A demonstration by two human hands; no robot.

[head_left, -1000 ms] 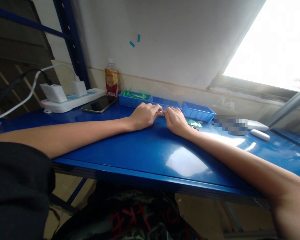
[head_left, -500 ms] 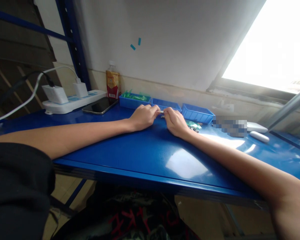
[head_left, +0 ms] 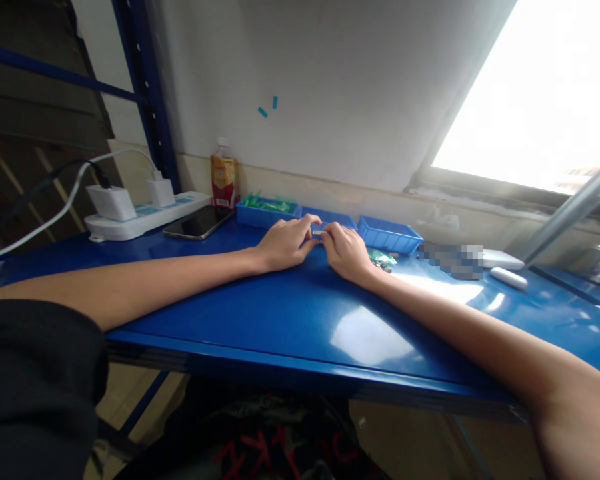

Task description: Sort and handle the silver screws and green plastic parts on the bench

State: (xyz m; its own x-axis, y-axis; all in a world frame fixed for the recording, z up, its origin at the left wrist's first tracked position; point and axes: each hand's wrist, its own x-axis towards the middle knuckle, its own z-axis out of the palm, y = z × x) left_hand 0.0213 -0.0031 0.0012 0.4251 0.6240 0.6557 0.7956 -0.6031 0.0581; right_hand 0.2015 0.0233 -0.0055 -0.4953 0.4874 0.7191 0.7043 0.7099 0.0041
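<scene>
My right hand has its fingertips closed on a small pale, metallic-looking piece, too small to name. The piece sticks out to the left, toward my left hand. On that hand the thumb and forefinger are apart, with the end of the piece in the gap between them. Both hands rest over the blue table. Close behind them stand a blue bin with green pieces, a middle blue bin partly hidden by my fingers, and a right blue bin.
Small green and metallic bits lie by my right wrist. At the left are a phone, a white power strip with plugs and a bottle. White objects lie at the right, beside a blurred-out patch.
My left thumb and forefinger have parted from the small piece, which they were pinching before. My right fingers still grip it. The whole view has shifted slightly.
</scene>
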